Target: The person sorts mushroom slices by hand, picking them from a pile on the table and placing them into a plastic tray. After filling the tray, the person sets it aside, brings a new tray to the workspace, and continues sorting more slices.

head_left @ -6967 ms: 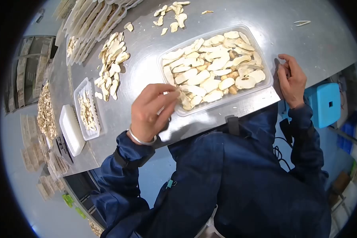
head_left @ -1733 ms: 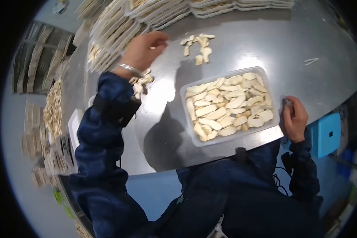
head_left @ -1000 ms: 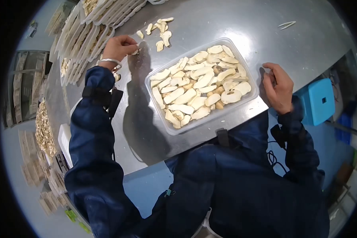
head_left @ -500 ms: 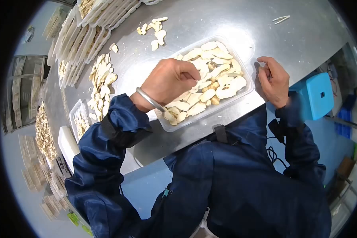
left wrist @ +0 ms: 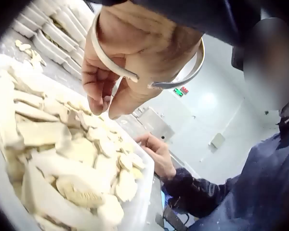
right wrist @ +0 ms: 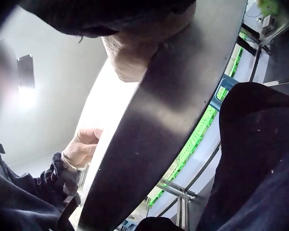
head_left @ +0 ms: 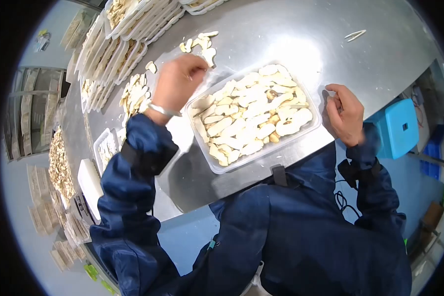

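In the head view, the left hand [head_left: 177, 81], with a silver bangle, is raised off the tray's upper left corner, blurred, its fingers bent loosely. The left wrist view shows this hand [left wrist: 135, 62] above the slices, thumb near the fingers; nothing is clearly held. Pale mushroom-like slices [head_left: 251, 113] cover the inside of the clear tray [head_left: 219, 170]. A heap of slices [head_left: 133, 96] lies beyond the left hand, a small group [head_left: 208, 55] near its fingertips. The right hand [head_left: 347, 113] rests by the table edge right of the tray, loosely curled and holding nothing.
Stacked filled trays [head_left: 133, 29] stand at the upper left. A small tray [head_left: 105, 148] and a white block-like object [head_left: 90, 185] are at the left edge. Tweezers [head_left: 355, 35] lie at the upper right. A blue box [head_left: 399, 129] stands beyond the table's right edge.
The left hand has moved from over the tray toward the upper left, off the tray; a second ago it was at the left heap. The right hand stays by the table edge.
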`<move>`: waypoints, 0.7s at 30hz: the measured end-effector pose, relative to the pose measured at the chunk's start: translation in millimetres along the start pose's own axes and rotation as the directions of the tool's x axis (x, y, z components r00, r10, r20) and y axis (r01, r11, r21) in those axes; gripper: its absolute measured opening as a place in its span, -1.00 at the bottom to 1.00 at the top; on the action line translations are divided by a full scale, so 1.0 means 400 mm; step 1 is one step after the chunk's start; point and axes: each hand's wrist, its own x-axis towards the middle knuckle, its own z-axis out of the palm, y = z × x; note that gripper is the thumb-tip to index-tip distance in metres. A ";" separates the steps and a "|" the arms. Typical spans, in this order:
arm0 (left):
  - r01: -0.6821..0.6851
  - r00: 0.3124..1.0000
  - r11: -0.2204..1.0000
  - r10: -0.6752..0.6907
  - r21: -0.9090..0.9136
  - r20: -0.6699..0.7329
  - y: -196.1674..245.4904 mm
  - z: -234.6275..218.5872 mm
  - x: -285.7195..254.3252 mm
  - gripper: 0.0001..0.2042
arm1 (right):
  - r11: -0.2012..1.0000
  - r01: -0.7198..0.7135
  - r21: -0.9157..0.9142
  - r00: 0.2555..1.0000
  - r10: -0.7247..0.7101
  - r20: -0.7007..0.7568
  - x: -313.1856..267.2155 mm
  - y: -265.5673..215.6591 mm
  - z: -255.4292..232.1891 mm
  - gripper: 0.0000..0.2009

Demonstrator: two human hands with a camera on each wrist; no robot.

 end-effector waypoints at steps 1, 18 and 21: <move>0.134 0.990 0.991 -0.134 -0.010 -0.036 -0.046 -0.021 0.018 -0.86 | 1.000 -0.010 0.020 1.000 0.011 -0.004 0.000 0.000 0.002 -0.80; 0.352 0.933 0.912 -0.323 -0.212 0.157 -0.175 0.003 0.052 -0.86 | 0.999 -0.005 0.039 1.000 0.006 -0.008 0.001 -0.002 -0.003 -0.78; 0.261 0.962 0.924 -0.226 -0.279 0.154 -0.058 -0.006 0.046 -0.81 | 1.000 -0.006 0.017 1.000 0.006 0.007 -0.001 0.002 -0.003 -0.79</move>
